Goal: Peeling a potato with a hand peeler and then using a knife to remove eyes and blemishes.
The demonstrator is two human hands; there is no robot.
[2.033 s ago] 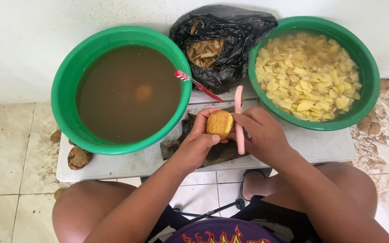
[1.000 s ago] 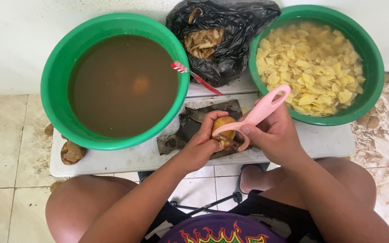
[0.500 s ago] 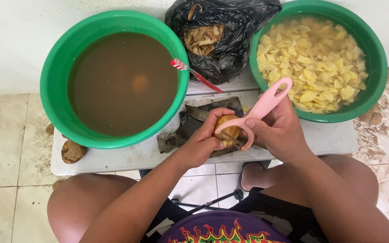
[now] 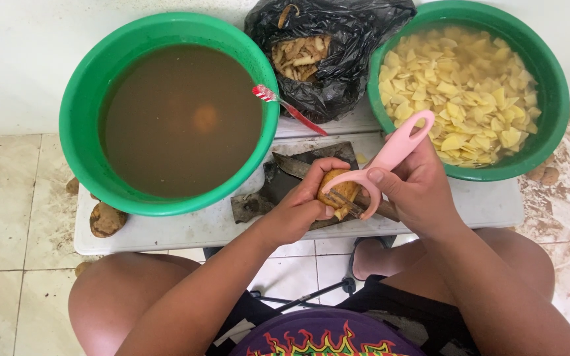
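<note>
Left hand (image 4: 301,209): wraps the potato (image 4: 336,191) from below, fingers curled over its top, so the side to be scraped faces the blade.
Right hand (image 4: 417,188): clenched on the pink peeler (image 4: 385,161), thumb along the handle, blade touching the potato.
Potato: half-skinned, held over the dark board (image 4: 278,191) where scraps fall.
Beyond the grip: bag of peelings (image 4: 324,59), bowl of slices (image 4: 532,142).
Left of the grip: bowl of muddy water (image 4: 77,105).

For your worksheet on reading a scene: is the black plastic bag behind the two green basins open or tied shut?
Open. The black plastic bag gapes at the top, and the potato peelings inside it show through the mouth.
</note>
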